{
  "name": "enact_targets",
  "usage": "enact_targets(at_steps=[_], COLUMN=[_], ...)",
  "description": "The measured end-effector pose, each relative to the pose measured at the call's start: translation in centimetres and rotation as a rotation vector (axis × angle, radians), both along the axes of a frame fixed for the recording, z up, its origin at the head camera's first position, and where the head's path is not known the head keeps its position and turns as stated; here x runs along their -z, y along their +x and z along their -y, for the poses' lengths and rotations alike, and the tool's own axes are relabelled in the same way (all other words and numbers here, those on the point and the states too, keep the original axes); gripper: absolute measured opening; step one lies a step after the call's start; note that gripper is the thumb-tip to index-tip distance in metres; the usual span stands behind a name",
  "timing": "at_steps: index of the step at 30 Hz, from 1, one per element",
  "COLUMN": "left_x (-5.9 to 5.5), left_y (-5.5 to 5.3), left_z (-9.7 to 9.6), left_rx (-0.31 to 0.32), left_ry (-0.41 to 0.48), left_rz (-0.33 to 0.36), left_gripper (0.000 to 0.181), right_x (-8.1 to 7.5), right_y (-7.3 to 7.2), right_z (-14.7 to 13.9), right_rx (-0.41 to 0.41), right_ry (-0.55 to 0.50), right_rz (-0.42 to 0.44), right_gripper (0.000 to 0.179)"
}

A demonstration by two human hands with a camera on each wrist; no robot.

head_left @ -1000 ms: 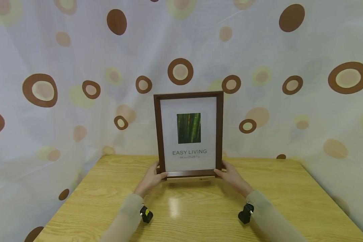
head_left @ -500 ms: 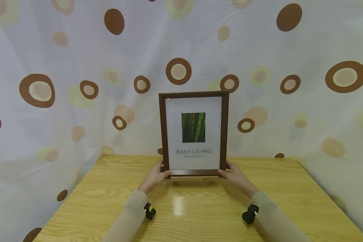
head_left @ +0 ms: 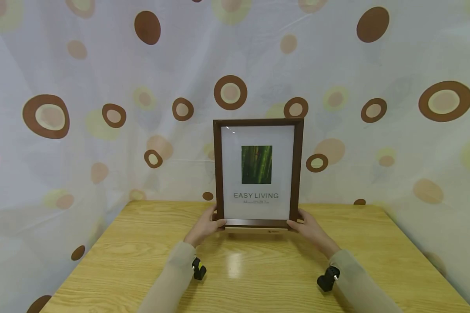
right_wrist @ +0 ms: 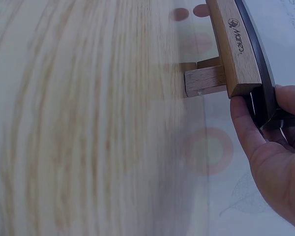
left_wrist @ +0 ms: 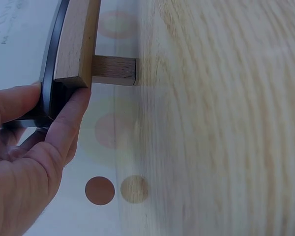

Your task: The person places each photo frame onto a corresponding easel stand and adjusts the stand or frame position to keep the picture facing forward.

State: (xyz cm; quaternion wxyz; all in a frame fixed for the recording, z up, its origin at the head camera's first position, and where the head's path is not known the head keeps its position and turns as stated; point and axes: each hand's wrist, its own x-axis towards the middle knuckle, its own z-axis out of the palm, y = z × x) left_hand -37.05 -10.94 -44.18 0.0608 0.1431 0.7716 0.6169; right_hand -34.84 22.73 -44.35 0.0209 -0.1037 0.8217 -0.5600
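Note:
A dark brown picture frame [head_left: 218, 174] with a small bamboo picture and the words EASY LIVING stands upright, leaning back slightly, in the head view. Its bottom edge sits at a pale wooden stand, whose front ledge [left_wrist: 77, 42] and short leg [left_wrist: 114, 69] show in the left wrist view. My left hand [head_left: 205, 226] grips the frame's lower left corner, thumb in front and a finger against the ledge's end. At the lower right corner my right hand [head_left: 310, 228] holds on likewise, a finger touching the ledge [right_wrist: 236, 49] that bears a printed logo.
The stand is on a wood-grain table [head_left: 160, 252]. Behind it and at both sides hangs a white sheet [head_left: 258, 56] with brown and beige circles. A black wrist camera [head_left: 328, 279] is strapped over the right sleeve.
Both hands have shifted to the right, and the picture frame and its wooden stand have moved along with them. The grip on both corners looks the same.

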Motion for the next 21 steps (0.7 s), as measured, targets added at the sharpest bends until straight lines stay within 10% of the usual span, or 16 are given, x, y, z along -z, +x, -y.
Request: enact_targets(at_steps=[21], left_x=[0.21], left_y=[-0.76], left_z=[0.58], left_rx=[0.084], left_ry=[-0.036], left_rz=[-0.018], left_gripper=[0.059], right_x=[0.35], right_y=[0.50], right_z=[0.02], right_rx=[0.023], right_ry=[-0.048], right_rz=[-0.013], right_gripper=[0.054])
